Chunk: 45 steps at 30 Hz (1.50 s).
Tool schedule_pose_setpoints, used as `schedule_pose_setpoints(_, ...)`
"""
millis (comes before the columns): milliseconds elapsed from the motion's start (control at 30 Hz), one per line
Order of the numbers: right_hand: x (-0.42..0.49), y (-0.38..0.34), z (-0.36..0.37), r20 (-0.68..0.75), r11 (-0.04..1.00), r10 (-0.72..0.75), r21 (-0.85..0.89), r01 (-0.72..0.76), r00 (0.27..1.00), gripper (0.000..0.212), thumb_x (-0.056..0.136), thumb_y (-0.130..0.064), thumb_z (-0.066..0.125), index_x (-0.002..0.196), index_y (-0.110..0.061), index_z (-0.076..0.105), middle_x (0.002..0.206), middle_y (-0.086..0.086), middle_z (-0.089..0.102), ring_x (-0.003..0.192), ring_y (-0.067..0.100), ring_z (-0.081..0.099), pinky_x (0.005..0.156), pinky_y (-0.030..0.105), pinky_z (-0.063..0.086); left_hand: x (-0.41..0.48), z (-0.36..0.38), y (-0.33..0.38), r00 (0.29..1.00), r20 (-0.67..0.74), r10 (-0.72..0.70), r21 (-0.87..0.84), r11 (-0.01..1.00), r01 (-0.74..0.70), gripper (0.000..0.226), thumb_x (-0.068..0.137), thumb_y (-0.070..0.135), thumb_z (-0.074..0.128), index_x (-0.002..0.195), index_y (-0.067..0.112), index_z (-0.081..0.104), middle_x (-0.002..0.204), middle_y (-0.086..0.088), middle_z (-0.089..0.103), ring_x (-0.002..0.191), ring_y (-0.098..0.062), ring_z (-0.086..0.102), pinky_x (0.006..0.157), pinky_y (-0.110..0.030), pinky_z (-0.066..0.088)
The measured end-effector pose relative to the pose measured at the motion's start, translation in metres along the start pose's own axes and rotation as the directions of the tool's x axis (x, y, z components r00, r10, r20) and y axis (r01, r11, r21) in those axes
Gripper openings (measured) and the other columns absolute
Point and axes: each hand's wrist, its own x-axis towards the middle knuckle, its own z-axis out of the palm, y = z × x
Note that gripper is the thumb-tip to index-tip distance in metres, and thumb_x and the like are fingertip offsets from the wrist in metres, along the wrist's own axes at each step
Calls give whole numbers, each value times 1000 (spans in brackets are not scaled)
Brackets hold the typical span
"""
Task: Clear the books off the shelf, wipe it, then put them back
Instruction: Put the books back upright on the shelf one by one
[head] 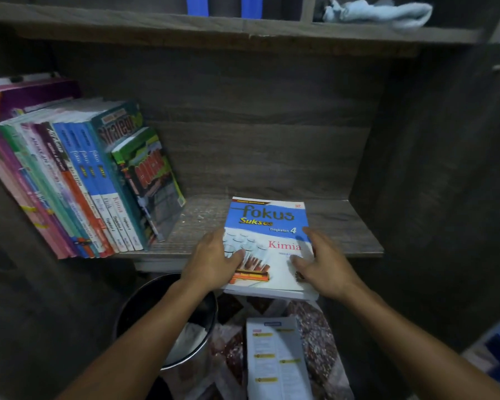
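**Now: the Kimia book flat on the shelf, a hand at each side**

Flat on the shelf lies the book, cover up, its near end jutting past the front edge. The cover has a blue band above a white lower half that pictures glassware. The left hand clasps the left edge with its thumb on the cover. The right hand clasps the right edge the same way. The fingers under the book are hidden.

The cover reads "fokus Sukses", "Tingkatan 4" and, in red, "Kimia"; the small print below that is blurred. To the left a row of books stands leaning, spines out. "fokus", "Kimia" and "Strategi" can be made out there, the rest is too soft to read, and the frame cuts off the row's left end. A pale blue cloth lies on the upper shelf. On the floor are a bin and a booklet whose print is unreadable.
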Motion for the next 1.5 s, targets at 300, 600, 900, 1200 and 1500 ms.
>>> schedule_pose_setpoints(300, 3, 16, 22, -68, 950, 203, 257, -179, 977, 39, 85, -31, 70, 121, -23, 58, 133, 5, 50, 119, 22, 56, 101, 46, 48, 18, 7, -4, 987, 114, -112, -106, 987, 124, 56, 70, 52, 78, 117, 26, 62, 114, 2, 67, 111, -22, 58, 91, -40, 51)
schedule_pose_setpoints(600, 6, 18, 30, 127, 671, 384, 643, -370, 915, 26, 94, -16, 64, 110, -35, 57, 104, 0, 74, 89, 21, 74, 88, 48, 58, 36, -8, 1, 887, 399, -233, -387, 834, 393, 19, 74, 18, 83, 90, 17, 73, 88, -2, 76, 75, -17, 72, 70, -31, 57)
schedule_pose_setpoints(900, 11, 25, 33, 212, 520, 383, 755, -399, 899, 28, 95, -11, 60, 114, -33, 60, 99, 1, 77, 88, 24, 75, 89, 53, 57, 55, -18, -1, 768, 597, -229, -503, 639, 582, 20, 92, 13, 62, 110, 5, 66, 97, -9, 75, 83, -21, 72, 75, -36, 60)
schedule_pose_setpoints(1200, 14, 22, 23, 205, 594, 375, 696, -404, 904, 26, 97, -17, 59, 120, -28, 62, 100, -3, 76, 90, 18, 74, 88, 45, 58, 61, -26, 20, 729, 667, -151, -572, 523, 632, 27, 92, 14, 59, 117, 4, 61, 102, -16, 73, 82, -26, 73, 64, -40, 61)
schedule_pose_setpoints(1500, 12, 18, 14, 190, 694, 351, 605, -391, 917, 19, 95, -25, 63, 114, -23, 64, 98, -1, 76, 92, 19, 72, 92, 43, 56, 53, -33, 37, 786, 613, -86, -677, 455, 578, 32, 94, -3, 49, 125, 1, 57, 114, -20, 68, 97, -31, 68, 76, -42, 59)
